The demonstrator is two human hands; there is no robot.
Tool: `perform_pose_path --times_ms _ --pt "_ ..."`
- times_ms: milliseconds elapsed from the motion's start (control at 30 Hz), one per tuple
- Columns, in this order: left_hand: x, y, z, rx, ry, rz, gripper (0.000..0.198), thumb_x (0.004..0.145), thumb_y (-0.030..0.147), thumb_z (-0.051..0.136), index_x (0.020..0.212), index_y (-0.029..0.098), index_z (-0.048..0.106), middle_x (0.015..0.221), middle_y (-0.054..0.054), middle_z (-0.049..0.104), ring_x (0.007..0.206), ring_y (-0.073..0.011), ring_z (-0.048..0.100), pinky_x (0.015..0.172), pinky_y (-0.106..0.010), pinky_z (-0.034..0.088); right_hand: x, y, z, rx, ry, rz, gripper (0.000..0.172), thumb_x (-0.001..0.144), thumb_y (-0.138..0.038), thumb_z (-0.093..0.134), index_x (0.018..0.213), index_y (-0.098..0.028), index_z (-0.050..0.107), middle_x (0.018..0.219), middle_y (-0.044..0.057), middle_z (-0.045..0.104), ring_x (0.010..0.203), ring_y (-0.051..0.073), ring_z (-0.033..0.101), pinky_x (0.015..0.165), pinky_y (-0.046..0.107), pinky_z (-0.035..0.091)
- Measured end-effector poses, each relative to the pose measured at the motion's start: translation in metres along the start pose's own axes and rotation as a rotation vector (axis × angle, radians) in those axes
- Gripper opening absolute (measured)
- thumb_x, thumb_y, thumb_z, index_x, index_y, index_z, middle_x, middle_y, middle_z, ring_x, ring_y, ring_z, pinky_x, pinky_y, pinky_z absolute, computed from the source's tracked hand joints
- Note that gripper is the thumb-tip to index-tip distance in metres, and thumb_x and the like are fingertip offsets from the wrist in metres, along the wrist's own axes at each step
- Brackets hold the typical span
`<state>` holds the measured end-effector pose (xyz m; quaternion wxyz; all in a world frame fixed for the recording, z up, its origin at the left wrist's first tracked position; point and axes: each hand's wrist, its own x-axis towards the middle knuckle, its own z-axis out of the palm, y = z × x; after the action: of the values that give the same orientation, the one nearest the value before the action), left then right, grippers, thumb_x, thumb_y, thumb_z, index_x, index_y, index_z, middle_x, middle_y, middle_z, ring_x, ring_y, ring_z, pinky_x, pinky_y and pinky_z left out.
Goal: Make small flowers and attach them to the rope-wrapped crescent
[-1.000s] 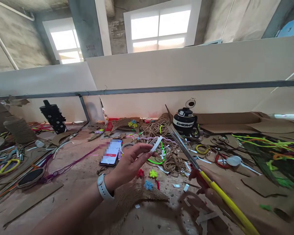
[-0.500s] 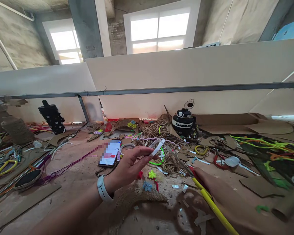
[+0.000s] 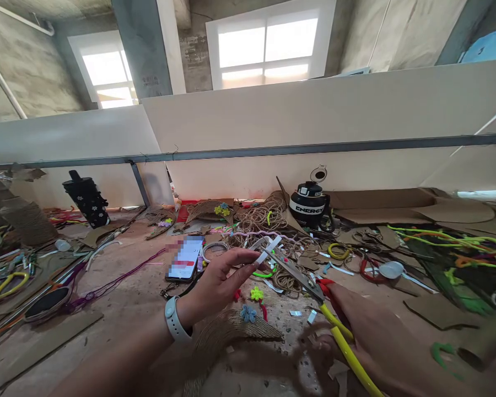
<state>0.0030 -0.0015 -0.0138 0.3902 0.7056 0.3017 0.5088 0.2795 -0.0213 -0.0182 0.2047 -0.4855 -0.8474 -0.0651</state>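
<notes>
From where I stand, nearest is the right hand (image 3: 355,317), curled about the bright yellow handles of a pair of long steel scissors (image 3: 301,275); its fingers are mostly out of sight, and 1 handle runs off the bottom edge of the view. I can't make out whether the bit of red by the pivot belongs to the scissors. Under the wrists, a curved brown piece of coiled cord (image 3: 254,330) lies on the tabletop (image 3: 128,314), its near end lost in shadow behind the left forearm, with a fuzzy blue flower (image 3: 248,314) on or against it. A little farther off, the left hand (image 3: 221,278) pinches a narrow, flat white strip (image 3: 268,251) between thumb and fingertips, up above the clutter. The strip slants up, away and to the right; the blades come in from the right, pointing up and to the left, so the 2 long axes cross near the blade tips. The strip's free end faces the right hand, but the left hand is much nearer. Whether the strip sits between the blades or just beside them is hard to tell. Behind lie tangled brown rope (image 3: 264,218) and a black, round-bodied bottle (image 3: 308,205).
</notes>
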Motion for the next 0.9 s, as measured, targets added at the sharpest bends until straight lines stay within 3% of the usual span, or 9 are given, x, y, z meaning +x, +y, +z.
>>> perform_pose_path --times_ms 100,300,567,900 --pt "0.0 0.0017 0.0008 0.036 0.006 0.007 0.026 0.092 0.036 0.055 0.111 0.019 0.062 0.105 -0.008 0.067 0.1 -0.0198 0.065 0.09 -0.034 0.051 0.0006 0.0018 0.0022 -0.021 -0.037 -0.056 0.028 0.077 -0.048 0.055 0.078 -0.02 0.054 0.076 0.012 0.067 0.057 0.023 0.063 0.05 0.031 0.045" --pt "0.001 0.0018 0.0017 0.042 0.004 -0.005 0.027 0.092 0.035 0.055 0.111 0.017 0.062 0.104 -0.009 0.068 0.098 -0.0195 0.065 0.087 -0.033 0.052 0.0005 0.0008 0.0028 -0.057 0.02 -0.1 0.029 0.082 -0.049 0.051 0.08 -0.019 0.053 0.066 0.009 0.067 0.055 0.024 0.064 0.047 0.03 0.044" --pt "-0.0003 -0.0014 0.0016 0.023 0.001 -0.004 0.024 0.092 0.031 0.055 0.111 0.018 0.062 0.105 -0.009 0.067 0.099 -0.0189 0.065 0.088 -0.033 0.053 0.0051 -0.002 -0.0017 -0.204 0.227 -0.262 0.027 0.088 -0.044 0.047 0.075 -0.02 0.05 0.051 0.004 0.06 0.042 0.021 0.059 0.041 0.027 0.039" --pt "0.0001 -0.0019 0.0017 0.043 -0.001 0.012 0.025 0.092 0.032 0.055 0.11 0.017 0.062 0.104 -0.009 0.069 0.098 -0.0189 0.067 0.087 -0.031 0.055 0.0044 0.0001 0.0012 -0.274 0.275 -0.244 0.039 0.093 -0.053 0.038 0.072 -0.022 0.047 0.045 0.0 0.055 0.037 0.02 0.054 0.042 0.026 0.033"
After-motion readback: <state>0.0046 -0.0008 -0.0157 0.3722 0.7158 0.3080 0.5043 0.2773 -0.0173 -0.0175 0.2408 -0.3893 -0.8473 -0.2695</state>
